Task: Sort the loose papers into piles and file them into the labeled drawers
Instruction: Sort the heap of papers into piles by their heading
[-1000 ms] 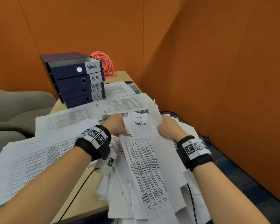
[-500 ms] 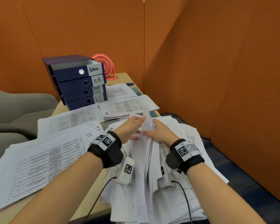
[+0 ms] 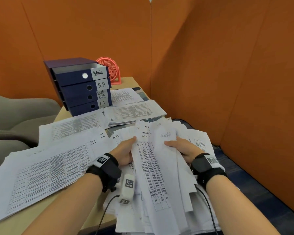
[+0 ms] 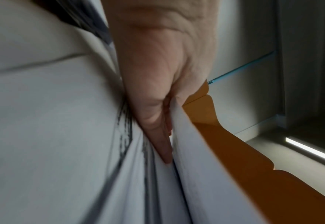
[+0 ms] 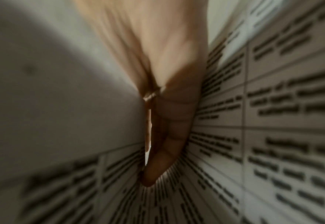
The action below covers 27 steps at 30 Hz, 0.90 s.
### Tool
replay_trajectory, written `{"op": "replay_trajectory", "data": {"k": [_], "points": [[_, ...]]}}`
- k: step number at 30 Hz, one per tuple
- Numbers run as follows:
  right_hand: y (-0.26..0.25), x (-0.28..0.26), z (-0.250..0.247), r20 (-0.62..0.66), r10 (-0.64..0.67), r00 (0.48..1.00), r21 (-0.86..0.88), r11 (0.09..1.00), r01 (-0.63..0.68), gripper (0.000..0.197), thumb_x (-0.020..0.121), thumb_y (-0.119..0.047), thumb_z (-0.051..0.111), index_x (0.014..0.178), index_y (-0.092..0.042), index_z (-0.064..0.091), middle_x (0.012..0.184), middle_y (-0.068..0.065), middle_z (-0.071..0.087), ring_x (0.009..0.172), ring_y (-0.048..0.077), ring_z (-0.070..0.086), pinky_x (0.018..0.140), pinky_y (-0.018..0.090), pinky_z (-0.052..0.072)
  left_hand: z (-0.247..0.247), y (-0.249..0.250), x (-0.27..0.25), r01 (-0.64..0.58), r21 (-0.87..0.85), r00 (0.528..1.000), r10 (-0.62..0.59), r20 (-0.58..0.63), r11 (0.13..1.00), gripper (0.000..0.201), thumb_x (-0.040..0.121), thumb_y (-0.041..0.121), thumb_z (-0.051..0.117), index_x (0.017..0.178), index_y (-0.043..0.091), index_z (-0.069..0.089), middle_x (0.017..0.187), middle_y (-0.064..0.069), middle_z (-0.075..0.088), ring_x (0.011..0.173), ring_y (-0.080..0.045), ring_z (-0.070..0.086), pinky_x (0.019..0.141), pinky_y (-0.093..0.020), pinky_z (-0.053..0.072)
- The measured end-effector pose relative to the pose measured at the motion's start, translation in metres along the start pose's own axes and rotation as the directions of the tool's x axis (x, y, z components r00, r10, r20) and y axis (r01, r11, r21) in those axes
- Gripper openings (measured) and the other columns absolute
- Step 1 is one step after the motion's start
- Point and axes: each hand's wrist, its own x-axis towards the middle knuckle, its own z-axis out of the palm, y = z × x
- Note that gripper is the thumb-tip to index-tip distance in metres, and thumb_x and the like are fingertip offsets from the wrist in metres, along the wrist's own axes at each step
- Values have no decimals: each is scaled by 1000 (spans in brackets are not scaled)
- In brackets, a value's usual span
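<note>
A thick bundle of loose printed papers point(image 3: 153, 167) stands raised between my hands over the table's near right corner. My left hand point(image 3: 126, 152) grips its left side, thumb on the front sheet; in the left wrist view the left hand point(image 4: 158, 121) lies among the sheets point(image 4: 81, 166). My right hand point(image 3: 180, 148) grips the right side, with the right hand point(image 5: 167, 128) lying between printed pages point(image 5: 272, 136). Handwritten headings show at the top of the bundle. The blue drawer unit point(image 3: 78, 85) stands at the back, labelled Admin, H.R, Task List and I.T, with the Admin drawer point(image 3: 71, 76) pulled out a little.
Sorted piles lie on the wooden table point(image 3: 41, 217): a large one marked IT point(image 3: 41, 170) at left, another point(image 3: 71, 126) behind it, one point(image 3: 134, 112) near the drawers. A pink fan point(image 3: 110, 68) stands behind the unit. Orange partition walls point(image 3: 227, 65) close in the back and right. A grey chair point(image 3: 15, 116) stands left.
The bundle, pressed edge-on between my palms half a second ago, is now fanned open facing me, with both hands gripping its sides.
</note>
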Motion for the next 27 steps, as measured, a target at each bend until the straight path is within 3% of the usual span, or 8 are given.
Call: {"op": "replay_trajectory", "data": {"k": [3, 7, 13, 17, 20, 23, 25, 27], "points": [[1, -2, -6, -10, 6, 1000, 81, 997, -6, 13, 98, -4, 53, 103, -12, 62, 94, 10, 75, 81, 24, 73, 68, 34, 61, -4, -4, 5, 6, -40, 1000, -6, -7, 999, 45, 106, 30, 31, 136, 1, 49, 130, -20, 59, 103, -32, 63, 84, -42, 51], [-3, -7, -5, -64, 0, 998, 72, 997, 5, 16, 98, -6, 54, 112, -8, 61, 84, 8, 76, 70, 22, 74, 59, 31, 60, -2, -5, 6, 8, -75, 1000, -9, -20, 997, 49, 105, 35, 29, 135, 1, 48, 128, -20, 60, 103, -33, 62, 81, -43, 51], [-42, -14, 0, -202, -360, 911, -91, 933, 349, 34, 98, -7, 53, 130, -16, 55, 123, 5, 66, 104, 23, 66, 78, 33, 55, -3, 19, 13, -101, -215, 988, 72, -139, 971, 59, 102, 50, 27, 139, 8, 45, 125, -22, 62, 107, -37, 63, 74, -46, 54], [-75, -21, 17, -176, -529, 830, -365, 819, 444, 34, 98, -12, 47, 130, -23, 47, 124, -1, 61, 107, 16, 61, 82, 35, 55, -3, 37, 9, -216, -149, 970, 194, -149, 965, 73, 92, 69, 34, 134, 12, 53, 120, -21, 66, 110, -37, 64, 92, -50, 51], [-70, -21, 47, -22, -355, 935, -520, 802, 293, 33, 103, -27, 44, 135, -29, 39, 120, -2, 60, 100, 18, 63, 79, 37, 57, 5, 28, -1, -175, 117, 983, 166, 83, 977, 75, 87, 75, 34, 133, 20, 55, 120, -14, 67, 111, -32, 64, 92, -47, 51], [-44, -13, 69, 185, 48, 982, -688, 719, 94, 58, 101, -55, 36, 151, -25, 31, 147, 2, 45, 129, 24, 49, 103, 45, 46, 10, 17, -7, -167, 374, 984, 133, 116, 912, 50, 91, 53, 56, 126, 18, 59, 111, -10, 71, 99, -25, 69, 85, -40, 55], [-38, -4, 67, 182, 40, 983, -644, 760, 88, 59, 100, -55, 38, 149, -20, 38, 148, 6, 44, 128, 23, 47, 109, 45, 41, 3, 18, -1, -211, 451, 975, 221, 30, 867, 33, 90, 12, 60, 123, 12, 61, 102, -14, 72, 87, -27, 71, 75, -41, 58], [-43, 1, 56, 67, -124, 990, -517, 844, 141, 50, 101, -43, 46, 145, -19, 43, 146, 8, 46, 122, 23, 51, 106, 42, 43, -7, 24, 2, -207, 436, 967, 252, -47, 876, 51, 83, -11, 48, 128, 12, 54, 110, -15, 69, 96, -33, 67, 81, -53, 56]]}}
